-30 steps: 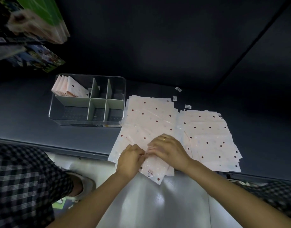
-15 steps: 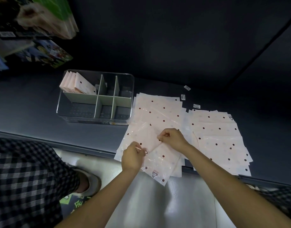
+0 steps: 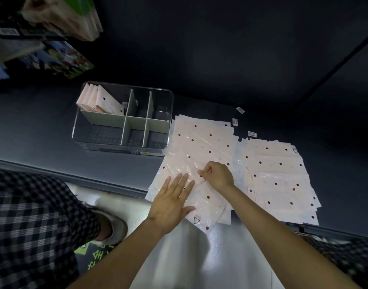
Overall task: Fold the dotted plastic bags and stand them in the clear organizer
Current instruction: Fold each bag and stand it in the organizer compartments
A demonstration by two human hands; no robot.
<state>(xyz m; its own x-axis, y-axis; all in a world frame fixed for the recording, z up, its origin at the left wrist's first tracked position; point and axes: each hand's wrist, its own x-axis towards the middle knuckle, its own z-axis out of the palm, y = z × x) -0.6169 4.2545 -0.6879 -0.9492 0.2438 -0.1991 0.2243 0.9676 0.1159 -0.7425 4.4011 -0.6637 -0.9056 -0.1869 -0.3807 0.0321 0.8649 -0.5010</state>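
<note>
A pile of pale pink dotted plastic bags (image 3: pixel 202 142) lies on the dark shelf, its near corner hanging over the front edge. My left hand (image 3: pixel 172 201) presses flat on the top bag, fingers straight. My right hand (image 3: pixel 217 175) pinches a folded edge of that same bag, fingers curled. A second spread of dotted bags (image 3: pixel 283 180) lies to the right. The clear organizer (image 3: pixel 168 105) with pale green dividers stands left of the pile. Several folded bags (image 3: pixel 99 101) stand in its back left compartment; the other compartments look empty.
Three small barcode stickers (image 3: pixel 235 122) lie on the shelf behind the bags. Packaged goods (image 3: pixel 60 57) hang at the upper left. A checked garment (image 3: pixel 29 222) and a shoe (image 3: pixel 116 228) are at the lower left, above a pale floor.
My left hand let go of the bag's edge and opened flat onto the bag. My right hand carried the folded edge further over and stays pinched on it.
</note>
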